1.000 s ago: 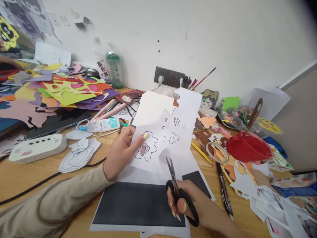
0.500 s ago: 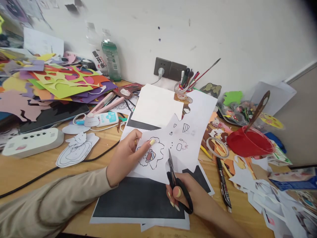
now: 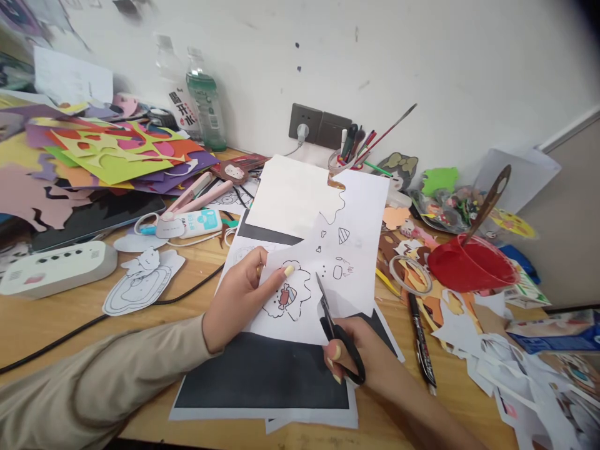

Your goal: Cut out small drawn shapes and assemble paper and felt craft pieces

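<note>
My left hand point(image 3: 244, 290) pinches the left part of a white sheet of paper point(image 3: 359, 200), thumb on top. The sheet carries a printed cartoon animal point(image 3: 287, 294) with a striped bib and a brown bone-like shape, plus small outlined shapes to its right. My right hand point(image 3: 351, 350) is closed round the black handles of a pair of scissors point(image 3: 328, 315). The blades point up and away at the sheet, just right of the cartoon, and look nearly closed. Below the sheet lie papers with a large black panel point(image 3: 262, 375).
Coloured paper scraps point(image 3: 122, 150) pile up at the left, beside a white power strip point(image 3: 59, 269) and bottles point(image 3: 206, 100). A pen cup point(image 3: 341, 162) stands at the back. On the right are a red container point(image 3: 473, 265), a tape roll point(image 3: 411, 275), a black pen point(image 3: 422, 344) and paper offcuts point(image 3: 510, 369).
The sheet's right side has swung left and flattened. The scissors' blades now look closer together, and my right hand has shifted slightly right. My left hand keeps its grip.
</note>
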The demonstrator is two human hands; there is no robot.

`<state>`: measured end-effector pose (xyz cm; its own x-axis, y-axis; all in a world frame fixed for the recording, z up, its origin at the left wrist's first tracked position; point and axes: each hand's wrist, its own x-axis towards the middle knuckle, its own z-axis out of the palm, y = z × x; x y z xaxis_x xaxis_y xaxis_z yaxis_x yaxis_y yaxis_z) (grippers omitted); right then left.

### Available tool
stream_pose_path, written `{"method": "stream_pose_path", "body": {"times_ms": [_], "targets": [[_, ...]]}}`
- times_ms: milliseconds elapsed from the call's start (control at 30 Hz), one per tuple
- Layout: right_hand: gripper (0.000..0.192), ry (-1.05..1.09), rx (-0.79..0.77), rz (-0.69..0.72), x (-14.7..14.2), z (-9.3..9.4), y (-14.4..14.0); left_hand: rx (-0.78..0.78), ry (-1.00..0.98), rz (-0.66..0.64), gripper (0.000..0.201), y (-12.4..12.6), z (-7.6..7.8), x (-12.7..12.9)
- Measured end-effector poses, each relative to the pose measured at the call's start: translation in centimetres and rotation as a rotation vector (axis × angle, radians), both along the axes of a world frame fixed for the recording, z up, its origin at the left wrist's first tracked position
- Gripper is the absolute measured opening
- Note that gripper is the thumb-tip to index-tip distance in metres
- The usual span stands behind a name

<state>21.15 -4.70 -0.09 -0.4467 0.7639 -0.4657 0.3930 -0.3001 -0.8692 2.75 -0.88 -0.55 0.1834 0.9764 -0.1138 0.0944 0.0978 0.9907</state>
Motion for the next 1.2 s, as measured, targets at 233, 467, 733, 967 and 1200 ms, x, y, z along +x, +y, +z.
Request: {"method": "stream_pose_path", "body": {"times_ms": [233,467,733,967,1200], "targets": [[0.057,0.029,-0.018,0.007,0.32,0.68,0.03,0.003,0.01,-0.049,0.027,0.05,-0.41,0.08],[0.052,-0.094,-0.033,-0.035,0.39,0.63,-0.06,-0.005,-0.026,-0.075,0.026,0.0,-0.28,0.07],[0.055,-0.038,-0.034,-0.074,0.26,0.37,-0.24,-0.041,-0.065,-0.136,0.025,-0.14,-0.45,0.2],[0.055,0.009,0.034,-0.053,0.32,0.24,0.06,-0.022,0.037,-0.181,0.027,-0.28,-0.48,0.29],[0.055,0.022,0.011,-0.063,0.13,0.47,0.26,-0.027,0.109,-0.224,0.029,-0.39,-0.62,0.42]]}}
